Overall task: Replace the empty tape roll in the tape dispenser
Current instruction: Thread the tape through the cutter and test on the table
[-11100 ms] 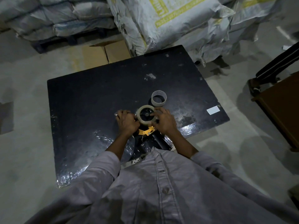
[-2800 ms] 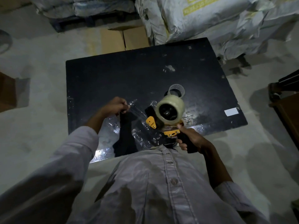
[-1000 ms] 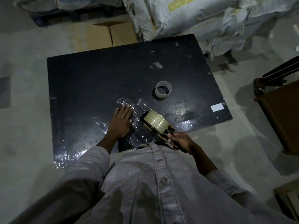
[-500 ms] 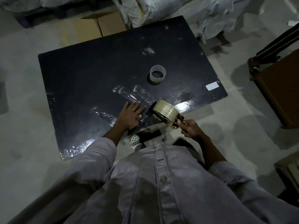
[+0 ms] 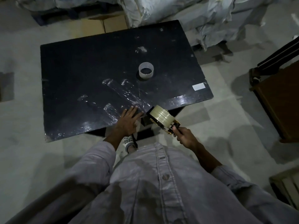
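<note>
A yellow-and-black tape dispenser carries a full roll of clear tape and hangs just past the near edge of the black table. My right hand grips its handle. My left hand lies flat, fingers spread, on the table's near edge, pressing a strip of clear tape that runs back across the tabletop. The empty tape core stands upright on the table, further back and apart from both hands.
Wrinkled strips of tape stick to the tabletop left of my hand. A white label sits near the right edge. Cardboard and stacked sacks lie behind the table. A brown cabinet stands at the right.
My right hand has pulled the dispenser toward me, off the table's near edge, leaving tape on the top. My left hand slid back with it and stays flat on the tape.
</note>
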`<state>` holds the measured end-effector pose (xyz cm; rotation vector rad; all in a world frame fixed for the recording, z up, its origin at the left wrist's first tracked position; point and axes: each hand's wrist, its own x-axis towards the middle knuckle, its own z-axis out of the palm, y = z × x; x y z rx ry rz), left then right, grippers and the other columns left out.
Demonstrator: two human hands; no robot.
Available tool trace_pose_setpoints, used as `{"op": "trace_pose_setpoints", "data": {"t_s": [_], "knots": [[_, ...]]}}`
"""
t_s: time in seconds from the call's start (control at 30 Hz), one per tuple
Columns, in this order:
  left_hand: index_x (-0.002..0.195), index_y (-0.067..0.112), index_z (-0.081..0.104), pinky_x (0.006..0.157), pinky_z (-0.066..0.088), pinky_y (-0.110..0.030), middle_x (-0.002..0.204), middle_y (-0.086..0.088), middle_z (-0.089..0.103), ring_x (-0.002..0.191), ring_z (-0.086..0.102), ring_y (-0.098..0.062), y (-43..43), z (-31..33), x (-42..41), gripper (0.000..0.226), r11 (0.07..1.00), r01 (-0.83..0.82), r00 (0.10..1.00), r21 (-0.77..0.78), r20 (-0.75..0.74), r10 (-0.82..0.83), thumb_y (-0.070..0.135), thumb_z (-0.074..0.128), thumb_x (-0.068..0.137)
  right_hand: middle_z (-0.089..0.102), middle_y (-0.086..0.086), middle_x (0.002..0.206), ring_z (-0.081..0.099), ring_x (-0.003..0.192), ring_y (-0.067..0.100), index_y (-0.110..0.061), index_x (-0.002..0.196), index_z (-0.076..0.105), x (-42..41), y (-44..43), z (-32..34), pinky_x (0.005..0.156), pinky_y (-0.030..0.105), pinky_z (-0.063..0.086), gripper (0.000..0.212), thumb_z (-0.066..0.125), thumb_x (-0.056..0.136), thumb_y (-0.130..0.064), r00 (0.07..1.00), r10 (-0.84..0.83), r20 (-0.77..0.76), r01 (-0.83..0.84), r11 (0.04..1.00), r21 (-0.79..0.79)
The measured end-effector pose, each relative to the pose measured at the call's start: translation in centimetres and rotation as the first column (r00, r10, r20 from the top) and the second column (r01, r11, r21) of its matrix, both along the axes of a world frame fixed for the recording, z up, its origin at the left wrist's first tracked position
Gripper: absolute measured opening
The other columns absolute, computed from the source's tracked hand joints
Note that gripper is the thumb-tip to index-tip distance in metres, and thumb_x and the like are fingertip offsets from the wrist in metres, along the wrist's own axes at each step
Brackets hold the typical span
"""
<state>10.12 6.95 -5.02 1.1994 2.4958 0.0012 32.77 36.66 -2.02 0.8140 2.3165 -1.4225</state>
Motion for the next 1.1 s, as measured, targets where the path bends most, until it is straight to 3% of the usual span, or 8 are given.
{"op": "trace_pose_setpoints", "data": {"t_s": [0.17, 0.33, 0.43, 0.53, 0.63, 0.83, 1.1], "knots": [[0.178, 0.037, 0.010, 0.138, 0.010, -0.060, 0.188, -0.009, 0.001, 0.174, 0.002, -0.034, 0.8, 1.1, 0.9, 0.103, 0.995, -0.046, 0.999, -0.087, -0.014, 0.045, 0.034, 0.069, 0.094, 0.061, -0.018, 0.055, 0.051, 0.048, 0.002, -0.015, 0.084, 0.068, -0.4, -0.1, 1.4, 0.058, 0.030, 0.044, 0.060, 0.049, 0.115, -0.063, 1.000, -0.011, 0.012, 0.012, 0.998, -0.058], [0.177, 0.044, -0.001, 0.136, 0.008, -0.066, 0.187, -0.012, 0.003, 0.174, -0.001, -0.036, 3.0, 2.6, 1.4, 0.110, 0.973, -0.084, 0.996, -0.216, -0.056, 0.074, 0.044, 0.072, 0.095, 0.072, 0.000, 0.076, 0.066, 0.069, 0.020, -0.017, 0.087, 0.072, 1.1, 0.8, 0.6, 0.069, 0.042, 0.053, 0.080, 0.041, 0.101, -0.089, 0.997, 0.076, 0.011, -0.077, 0.996, 0.054], [0.176, 0.047, 0.001, 0.135, 0.010, -0.067, 0.186, -0.015, 0.004, 0.173, 0.001, -0.040, 4.3, 2.9, 1.9, 0.107, 0.962, -0.122, 0.991, -0.244, -0.078, 0.106, 0.045, 0.071, 0.096, 0.068, -0.004, 0.067, 0.062, 0.065, 0.018, -0.018, 0.083, 0.069, 3.8, 1.6, 0.1, 0.068, 0.039, 0.049, 0.077, 0.041, 0.104, -0.087, 0.997, 0.061, 0.039, -0.064, 0.994, 0.084], [0.177, 0.046, 0.001, 0.135, 0.014, -0.067, 0.185, -0.018, 0.004, 0.172, 0.004, -0.043, 4.3, 2.4, 2.5, 0.108, 0.961, -0.142, 0.988, -0.238, -0.098, 0.122, 0.044, 0.072, 0.095, 0.058, -0.007, 0.055, 0.052, 0.052, 0.013, -0.012, 0.080, 0.065, 4.5, 1.7, 0.3, 0.059, 0.033, 0.042, 0.086, 0.042, 0.098, -0.093, 0.999, -0.035, 0.040, 0.035, 0.999, -0.008], [0.176, 0.047, -0.001, 0.134, 0.016, -0.068, 0.186, -0.019, 0.002, 0.172, 0.005, -0.044, 3.9, 1.8, 2.8, 0.110, 0.964, -0.152, 0.985, -0.218, -0.117, 0.129, 0.044, 0.072, 0.094, 0.050, -0.005, 0.056, 0.042, 0.047, 0.013, -0.011, 0.081, 0.062, 4.3, 1.5, 1.0, 0.048, 0.028, 0.035, 0.083, 0.044, 0.100, -0.089, 0.993, -0.102, 0.057, 0.108, 0.988, -0.115], [0.175, 0.046, -0.008, 0.133, 0.018, -0.069, 0.187, -0.016, -0.005, 0.172, 0.003, -0.043, 4.0, 1.1, 3.4, 0.120, 0.951, -0.191, 0.980, -0.242, -0.105, 0.170, 0.050, 0.077, 0.092, 0.045, 0.007, 0.062, 0.035, 0.047, 0.019, -0.012, 0.086, 0.059, 4.0, 0.7, 0.6, 0.048, 0.029, 0.031, 0.094, 0.047, 0.083, -0.105, 0.966, -0.198, 0.169, 0.242, 0.920, -0.307], [0.177, 0.044, 0.002, 0.132, 0.019, -0.070, 0.187, -0.013, 0.002, 0.172, 0.006, -0.041, 3.7, 1.8, 3.9, 0.112, 0.949, -0.200, 0.978, -0.245, -0.117, 0.176, 0.045, 0.076, 0.093, 0.049, 0.010, 0.064, 0.041, 0.044, 0.021, -0.012, 0.083, 0.058, 1.5, -0.5, 0.8, 0.046, 0.028, 0.036, 0.094, 0.041, 0.088, -0.104, 0.937, -0.225, 0.266, 0.297, 0.916, -0.271]]}}
